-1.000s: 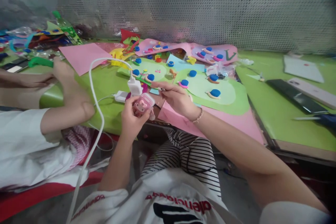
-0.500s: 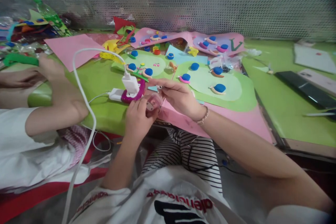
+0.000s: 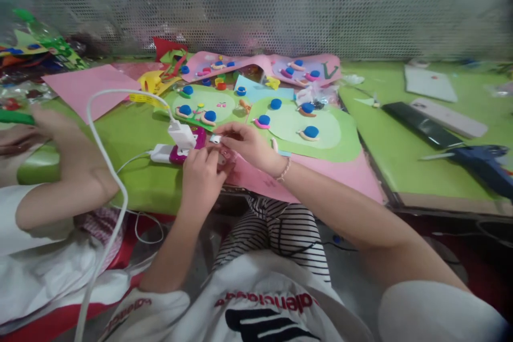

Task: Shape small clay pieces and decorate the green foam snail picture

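Note:
My left hand (image 3: 202,179) is closed around a small clear plastic box (image 3: 227,155) with a pinkish look; its contents are too blurred to name. My right hand (image 3: 252,147) reaches over from the right, with thumb and index finger pinching a small white piece with a dark spot (image 3: 215,139). Just left of both hands lies a purple power strip (image 3: 199,139) with a white charger plug (image 3: 181,134) in it. Beyond my right hand is a green card (image 3: 344,149) bearing clay snails with blue shells, such as one snail (image 3: 310,132).
A white cable (image 3: 124,187) loops up from the charger on the left. Close by on that side, another person's arm (image 3: 76,171) rests on the table. To the right lie a blue glue gun (image 3: 487,165), a black case (image 3: 420,125) and a pink phone (image 3: 449,117). A perforated metal screen (image 3: 280,5) stands behind.
The view has swung to the right, bringing the glue gun into sight. My right fingers have curled in and drawn nearer to the box, with the small white piece now at their tips.

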The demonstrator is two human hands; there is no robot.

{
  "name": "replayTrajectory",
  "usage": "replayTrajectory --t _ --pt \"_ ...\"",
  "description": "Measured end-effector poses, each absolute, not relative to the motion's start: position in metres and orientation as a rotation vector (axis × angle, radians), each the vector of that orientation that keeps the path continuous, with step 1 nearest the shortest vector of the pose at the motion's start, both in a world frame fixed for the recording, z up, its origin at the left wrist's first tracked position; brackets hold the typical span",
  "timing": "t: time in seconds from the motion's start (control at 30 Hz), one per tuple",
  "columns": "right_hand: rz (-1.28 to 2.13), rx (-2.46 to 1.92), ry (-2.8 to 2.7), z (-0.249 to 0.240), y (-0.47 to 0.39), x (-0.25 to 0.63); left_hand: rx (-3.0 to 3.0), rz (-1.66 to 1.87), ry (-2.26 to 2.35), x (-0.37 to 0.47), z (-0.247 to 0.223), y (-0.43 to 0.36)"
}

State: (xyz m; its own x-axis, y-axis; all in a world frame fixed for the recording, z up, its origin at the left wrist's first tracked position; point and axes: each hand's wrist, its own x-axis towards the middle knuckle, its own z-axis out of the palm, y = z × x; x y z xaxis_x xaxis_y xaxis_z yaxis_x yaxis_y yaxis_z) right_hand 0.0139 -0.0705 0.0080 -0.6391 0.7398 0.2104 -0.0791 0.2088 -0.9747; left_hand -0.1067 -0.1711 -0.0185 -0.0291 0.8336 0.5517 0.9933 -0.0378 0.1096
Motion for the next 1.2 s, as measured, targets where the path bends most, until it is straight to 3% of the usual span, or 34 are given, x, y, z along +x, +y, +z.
replayTrajectory --t 0.13,0.3,0.43,0.6,1.2 --pt "1.579 -0.620 -1.732 0.008 -0.066 0.012 -1.963 -0.731 -2.008 -0.106 -0.010 -0.165" --pt "1.702 -0.611 -1.575 0.007 -0.058 0.011 -1.825 -1.198 -2.103 -0.114 0.000 -0.155" --pt "1.862 -0.567 -1.524 0.006 -0.052 0.012 -1.916 -1.289 -2.043 -0.120 0.003 -0.148" --pt "1.952 -0.561 -1.559 0.006 -0.050 0.011 -1.989 -1.208 -1.854 -0.126 0.003 -0.141" --pt "1.649 -0.795 -1.465 0.017 -0.038 0.012 -2.341 -0.950 -1.429 -0.147 0.025 -0.127"
